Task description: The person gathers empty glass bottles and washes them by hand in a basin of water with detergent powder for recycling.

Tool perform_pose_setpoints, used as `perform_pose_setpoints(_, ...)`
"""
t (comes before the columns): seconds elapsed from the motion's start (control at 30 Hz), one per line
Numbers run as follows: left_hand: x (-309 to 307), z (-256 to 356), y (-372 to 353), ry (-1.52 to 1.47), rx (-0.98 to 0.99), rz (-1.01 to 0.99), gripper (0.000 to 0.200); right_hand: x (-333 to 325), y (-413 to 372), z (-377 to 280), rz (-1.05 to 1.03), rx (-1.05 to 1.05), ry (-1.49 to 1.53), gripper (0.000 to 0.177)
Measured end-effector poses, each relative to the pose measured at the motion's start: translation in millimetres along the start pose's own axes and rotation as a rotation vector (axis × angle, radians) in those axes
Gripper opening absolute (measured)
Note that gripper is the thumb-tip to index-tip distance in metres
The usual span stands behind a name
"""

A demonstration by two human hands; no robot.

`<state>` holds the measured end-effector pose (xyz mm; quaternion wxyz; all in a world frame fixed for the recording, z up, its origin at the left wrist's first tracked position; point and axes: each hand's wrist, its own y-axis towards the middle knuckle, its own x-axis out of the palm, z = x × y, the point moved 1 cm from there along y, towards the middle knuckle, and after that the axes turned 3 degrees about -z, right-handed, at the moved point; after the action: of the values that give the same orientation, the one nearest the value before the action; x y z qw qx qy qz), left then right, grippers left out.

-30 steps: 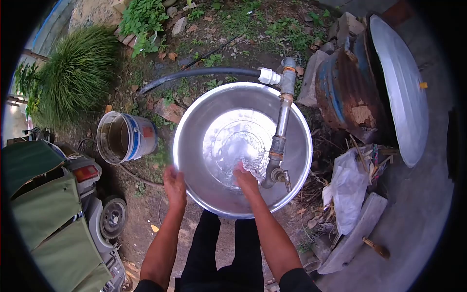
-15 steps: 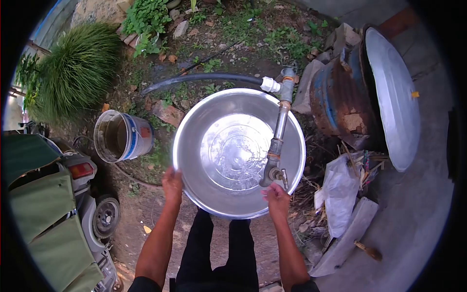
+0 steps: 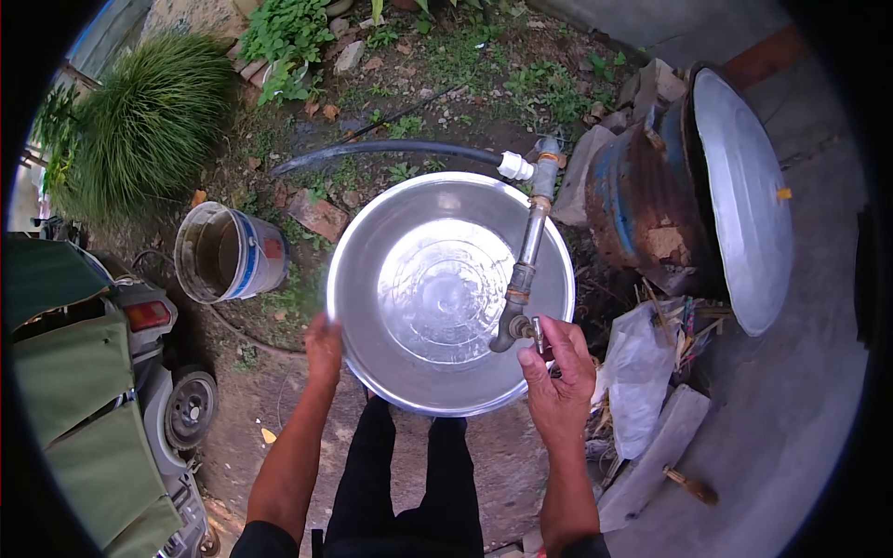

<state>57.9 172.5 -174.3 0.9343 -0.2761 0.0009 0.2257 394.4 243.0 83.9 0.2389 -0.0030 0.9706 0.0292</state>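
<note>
A large, shiny metal basin (image 3: 367, 349) sits beneath a pipe with a tap (image 3: 512, 327), and shallow water glints on its bottom. My left hand (image 3: 323, 352) grips the basin's left rim, fingertips partly out of sight against its outer side. At the lower end of the pipe, my right hand (image 3: 561, 372) has thumb and fingers around the tap's small metal handle (image 3: 537, 333). The tap's mouth hangs over the right part of the basin.
A black hose (image 3: 400, 146) joins the pipe's top. Left stand a bucket (image 3: 265, 259) and a vehicle with a green cover (image 3: 84, 400). On the right are a rusty drum (image 3: 642, 191), a large metal lid (image 3: 744, 200), a white plastic bag (image 3: 637, 381) and a concrete block (image 3: 656, 456).
My right hand has moved up and right from below the tap's mouth onto its handle. My left hand stays at the basin's rim. The view has shifted slightly.
</note>
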Motion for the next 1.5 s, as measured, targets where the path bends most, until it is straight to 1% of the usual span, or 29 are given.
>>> perform_pose_setpoints(0.03,1,-3,1,-0.002,0.000,0.000,0.029,1,3,1,-0.001,-0.001,-0.002,0.035)
perform_pose_setpoints(0.1,2,-7,2,-0.019,0.060,0.044,0.025,3,6,3,-0.008,-0.053,0.010,0.031)
perform_pose_setpoints(0.23,0,-2,0,-0.017,0.042,0.028,0.025,-5,13,3,-0.048,-0.077,0.000,0.030)
perform_pose_setpoints(0.3,-1,0,-1,-0.061,-0.048,-0.016,0.032,-13,22,0,-0.155,-0.149,-0.091,0.035)
perform_pose_setpoints(0.33,-2,-2,0,-0.061,-0.049,-0.014,0.032,-18,28,-2,-0.157,-0.149,-0.090,0.035)
perform_pose_setpoints(0.4,-3,-5,1,-0.066,-0.058,0.010,0.032,-26,38,-5,-0.316,-0.154,-0.107,0.042)
perform_pose_setpoints(0.43,-3,-6,1,-0.065,-0.059,0.010,0.032,-28,40,-4,-0.317,-0.153,-0.106,0.042)
perform_pose_setpoints(0.5,-3,-4,0,-0.085,-0.045,-0.010,0.036,-31,43,-2,-0.424,-0.107,-0.028,0.048)
perform_pose_setpoints(0.53,-2,0,-1,-0.086,-0.045,-0.009,0.036,-31,45,-4,-0.425,-0.107,-0.028,0.048)
perform_pose_setpoints(0.6,-1,7,-2,-0.043,-0.096,-0.009,0.040,-31,49,-11,-0.481,-0.187,-0.047,0.051)
perform_pose_setpoints(0.63,-1,3,-2,-0.043,-0.097,-0.007,0.040,-30,48,-14,-0.483,-0.188,-0.046,0.051)
perform_pose_setpoints(0.7,2,-2,0,-0.025,0.024,0.046,0.027,-28,48,-19,-0.399,-0.140,-0.070,0.052)
perform_pose_setpoints(0.73,2,-2,-1,-0.026,0.024,0.048,0.027,-28,47,-16,-0.401,-0.141,-0.070,0.052)
perform_pose_setpoints(0.8,2,0,-1,-0.042,0.001,0.036,0.026,-28,47,-8,-0.424,-0.242,-0.093,0.050)
perform_pose_setpoints(0.9,2,4,-4,-0.047,-0.012,0.006,0.026,-29,47,-10,-0.455,-0.260,-0.155,0.050)
perform_pose_setpoints(1.0,3,5,-4,-0.046,-0.024,0.003,0.025,-28,44,-2,-0.433,-0.282,-0.144,0.051)
perform_pose_setpoints(1.1,2,-6,0,-0.060,0.008,0.036,0.024,-28,46,-7,-0.439,-0.330,-0.195,0.052)
perform_pose_setpoints(1.23,2,-5,0,-0.079,-0.004,0.038,0.024,-27,44,-16,-0.432,-0.324,-0.176,0.053)
perform_pose_setpoints(1.33,1,-6,1,-0.055,-0.024,0.035,0.023,-26,40,-28,-0.382,-0.270,-0.158,0.048)
perform_pose_setpoints(1.4,1,-9,2,-0.076,0.003,0.030,0.023,-25,35,-33,-0.354,-0.085,-0.082,0.038)
perform_pose_setpoints(1.43,1,-9,2,-0.076,0.003,0.031,0.023,-22,34,-30,-0.354,-0.085,-0.082,0.038)
perform_pose_setpoints(1.5,1,-9,3,-0.077,-0.028,0.058,0.023,-16,31,-20,-0.275,-0.145,-0.125,0.030)
